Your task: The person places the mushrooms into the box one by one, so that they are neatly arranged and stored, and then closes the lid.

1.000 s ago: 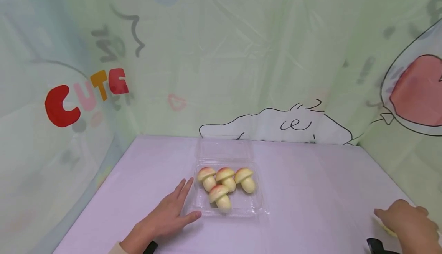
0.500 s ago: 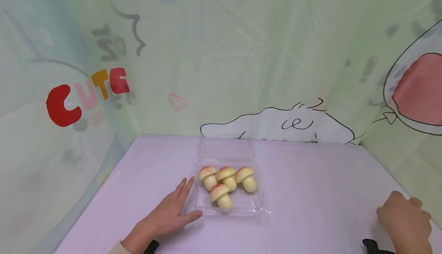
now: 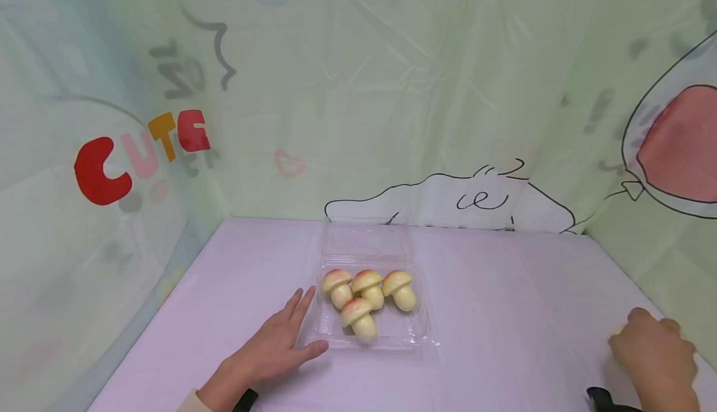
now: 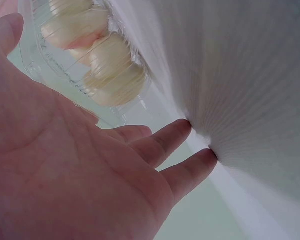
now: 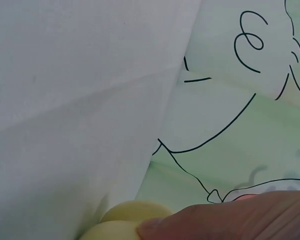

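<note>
We rest our left hand [image 3: 269, 353], fingers straight, against the clear box [image 3: 417, 331] mid-table; our right hand [image 3: 655, 353] curls round a yellow piece [image 5: 125, 222] near the table's right edge.

2 bare hands [image 3: 269, 353]; black wrist straps, beige sleeve on left.

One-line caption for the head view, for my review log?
Left hand flat beside clear tray of four mushroom buns; right hand covers another.

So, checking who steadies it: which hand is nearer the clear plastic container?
Left. The left hand rests flat against the clear plastic container; the right hand is far off by the table's right edge.
</note>
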`<state>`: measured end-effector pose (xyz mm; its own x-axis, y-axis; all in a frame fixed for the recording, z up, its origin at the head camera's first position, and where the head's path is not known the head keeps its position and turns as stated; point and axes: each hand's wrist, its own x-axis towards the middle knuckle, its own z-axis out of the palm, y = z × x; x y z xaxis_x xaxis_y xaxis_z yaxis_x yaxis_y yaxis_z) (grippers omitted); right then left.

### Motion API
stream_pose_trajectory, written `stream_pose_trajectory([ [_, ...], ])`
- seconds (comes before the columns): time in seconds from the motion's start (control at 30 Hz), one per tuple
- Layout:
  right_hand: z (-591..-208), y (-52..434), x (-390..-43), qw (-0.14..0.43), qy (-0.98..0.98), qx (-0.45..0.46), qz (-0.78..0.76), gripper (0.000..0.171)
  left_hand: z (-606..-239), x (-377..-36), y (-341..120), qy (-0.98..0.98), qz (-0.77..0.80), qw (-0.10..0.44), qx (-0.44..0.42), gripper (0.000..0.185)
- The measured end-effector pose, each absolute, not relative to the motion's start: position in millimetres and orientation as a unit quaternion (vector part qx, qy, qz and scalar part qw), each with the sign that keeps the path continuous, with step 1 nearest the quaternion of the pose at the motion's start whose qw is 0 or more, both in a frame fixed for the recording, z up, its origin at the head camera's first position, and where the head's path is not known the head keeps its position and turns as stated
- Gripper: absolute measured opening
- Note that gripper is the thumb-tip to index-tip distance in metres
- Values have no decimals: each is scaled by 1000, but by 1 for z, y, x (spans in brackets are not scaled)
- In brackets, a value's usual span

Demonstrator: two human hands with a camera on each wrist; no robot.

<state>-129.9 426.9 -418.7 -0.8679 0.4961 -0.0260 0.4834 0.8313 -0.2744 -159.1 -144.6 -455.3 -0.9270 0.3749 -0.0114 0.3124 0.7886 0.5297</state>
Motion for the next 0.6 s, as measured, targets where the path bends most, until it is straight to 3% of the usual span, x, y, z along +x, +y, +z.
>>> stream_pose_trajectory([
  [0.6,-429,428,-140,17,-951,-280,129,49,-456,-160,-145,945,267,57,181,97],
])
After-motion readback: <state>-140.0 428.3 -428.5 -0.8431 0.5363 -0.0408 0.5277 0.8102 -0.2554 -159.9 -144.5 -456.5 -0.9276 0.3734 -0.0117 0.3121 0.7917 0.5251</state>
